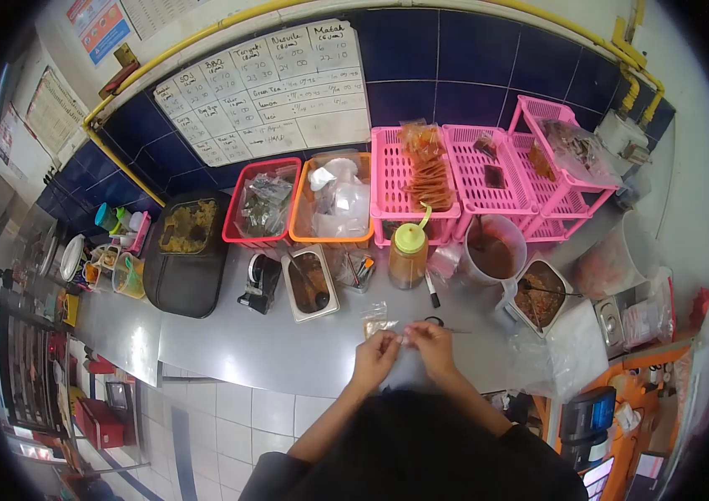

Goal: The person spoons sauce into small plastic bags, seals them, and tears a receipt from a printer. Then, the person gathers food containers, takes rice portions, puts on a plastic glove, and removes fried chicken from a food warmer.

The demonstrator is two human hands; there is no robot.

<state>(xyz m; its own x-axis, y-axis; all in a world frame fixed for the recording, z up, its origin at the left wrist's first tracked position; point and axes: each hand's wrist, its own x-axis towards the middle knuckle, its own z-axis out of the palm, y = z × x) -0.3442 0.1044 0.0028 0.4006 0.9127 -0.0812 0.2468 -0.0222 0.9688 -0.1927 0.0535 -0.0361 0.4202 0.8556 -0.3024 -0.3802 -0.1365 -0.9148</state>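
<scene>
Got my L grip [377, 355] & R grip [430, 344] pinched shut on what looks like a clear bag [406, 367], prob so its top can't slip, w/ a small packet [377, 321] at 11 o'clock & scissors [435, 321] at 1 on the table [229, 355], handy tbh.

Over a steel counter [204, 351], I see a person's left hand [377, 354] and right hand [431, 344] pinching something small and pale [404, 338], too small to identify. From the hands, a yellow-capped squeeze bottle [409, 257] stands at twelve o'clock, a sauce-filled jug [495, 253] at one-thirty, and a steel pan of brown sauce [313, 284] at ten.
</scene>
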